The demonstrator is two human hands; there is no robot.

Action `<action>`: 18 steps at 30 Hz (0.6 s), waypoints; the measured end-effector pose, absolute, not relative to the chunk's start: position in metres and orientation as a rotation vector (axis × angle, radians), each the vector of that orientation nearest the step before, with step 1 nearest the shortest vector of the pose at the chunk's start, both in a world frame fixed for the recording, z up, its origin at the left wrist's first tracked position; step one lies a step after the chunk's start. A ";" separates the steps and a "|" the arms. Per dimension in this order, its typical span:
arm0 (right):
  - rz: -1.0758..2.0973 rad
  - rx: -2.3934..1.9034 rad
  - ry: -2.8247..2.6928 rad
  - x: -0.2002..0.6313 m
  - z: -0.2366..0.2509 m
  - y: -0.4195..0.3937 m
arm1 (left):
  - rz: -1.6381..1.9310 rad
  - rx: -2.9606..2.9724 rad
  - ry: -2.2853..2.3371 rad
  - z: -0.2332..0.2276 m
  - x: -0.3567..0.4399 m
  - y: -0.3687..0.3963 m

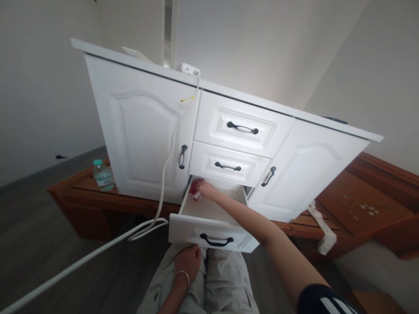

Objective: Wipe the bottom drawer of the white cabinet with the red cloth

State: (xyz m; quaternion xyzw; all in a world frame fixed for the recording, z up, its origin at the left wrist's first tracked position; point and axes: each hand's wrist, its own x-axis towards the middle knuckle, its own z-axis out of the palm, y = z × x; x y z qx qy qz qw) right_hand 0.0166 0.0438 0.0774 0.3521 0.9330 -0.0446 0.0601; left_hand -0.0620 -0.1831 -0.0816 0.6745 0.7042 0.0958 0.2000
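**A:** What's in hand on your feed?

**B:** I see a small red thing (pixel 195 188) at the back left corner of the open bottom drawer (pixel 209 218). The right hand (pixel 206 190) is stretched into the drawer and rests on it, fingers curled over it; I can't tell whether they truly grip it. What the red thing is, I can't make out.

**A:** And the other hand?

**B:** The left hand (pixel 187 260) sits just below the drawer front, loosely closed on the person's lap, holding nothing. A thin bangle is on that wrist.

**A:** Around the drawer?

**B:** It is pulled out of a white cabinet (pixel 144 131); two shut drawers lie above it, a door on either side. A white cable (pixel 163 174) hangs down the door to the left of the drawer, from a plug block (pixel 190 69) on top. Farther left of the drawer, a water bottle (pixel 103 175) stands on a wooden platform (pixel 81 192).
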 end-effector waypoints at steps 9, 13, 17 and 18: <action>0.111 1.382 2.568 0.040 0.065 0.065 | 0.254 1.891 1.974 -0.088 -0.066 -0.182; 0.184 1.526 2.361 0.107 0.064 0.058 | 0.297 1.891 1.978 -0.090 -0.063 -0.181; 0.209 1.645 2.220 0.155 0.067 0.047 | 0.322 1.881 1.987 -0.089 -0.062 -0.181; 0.197 1.661 2.206 0.160 0.067 0.044 | 0.320 1.885 1.986 -0.089 -0.062 -0.181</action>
